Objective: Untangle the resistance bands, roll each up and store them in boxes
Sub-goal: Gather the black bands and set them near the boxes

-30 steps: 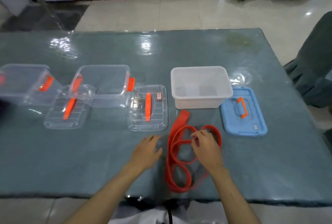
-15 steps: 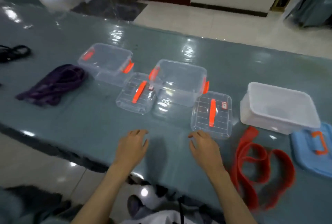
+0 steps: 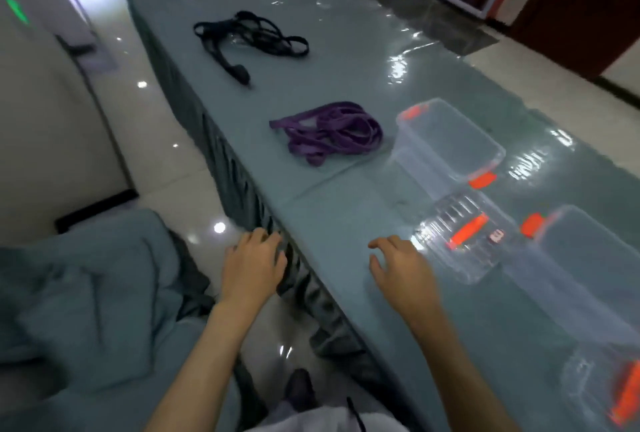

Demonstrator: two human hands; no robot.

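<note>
View: head-worn, single wide-angle.
Facing: forward and down, along the table (image 3: pixel 346 217) edge.
Range: hands close; purple band (image 3: pixel 329 132) farther, black band (image 3: pixel 249 38) farthest.

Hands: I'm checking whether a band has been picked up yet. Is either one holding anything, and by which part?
Nothing is held. The left hand and right hand hover empty near the table edge, fingers loosely spread.
</note>
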